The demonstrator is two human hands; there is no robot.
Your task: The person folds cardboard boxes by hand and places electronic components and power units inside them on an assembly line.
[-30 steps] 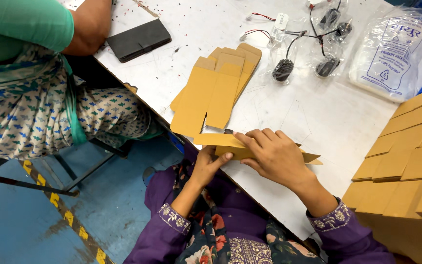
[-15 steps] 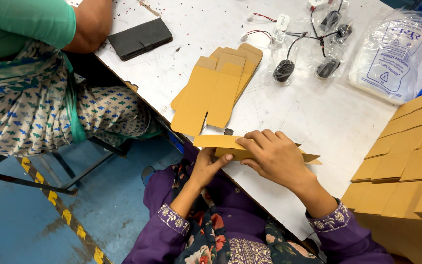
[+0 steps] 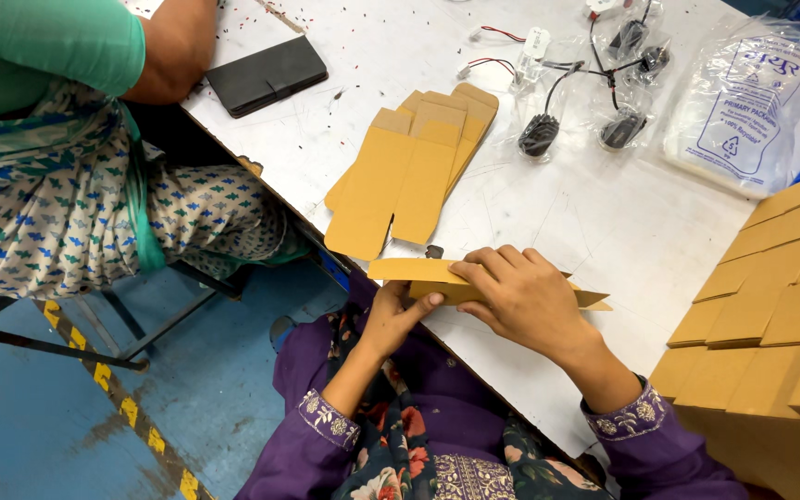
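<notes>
Holding a flat cardboard box blank point(image 3: 418, 273) at the near edge of the white surface point(image 3: 604, 222), our left hand point(image 3: 398, 315) pinches it from below while our right hand point(image 3: 522, 298) clamps its fingers point(image 3: 483, 268) over the top. A stack of blanks point(image 3: 414, 171) lies just beyond.

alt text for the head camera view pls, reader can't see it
A person in purple sleeves holds a flat brown cardboard box blank at the edge of a white table, left hand under it and right hand on top. More flat blanks, bagged cables and a seated co-worker are nearby.
</notes>
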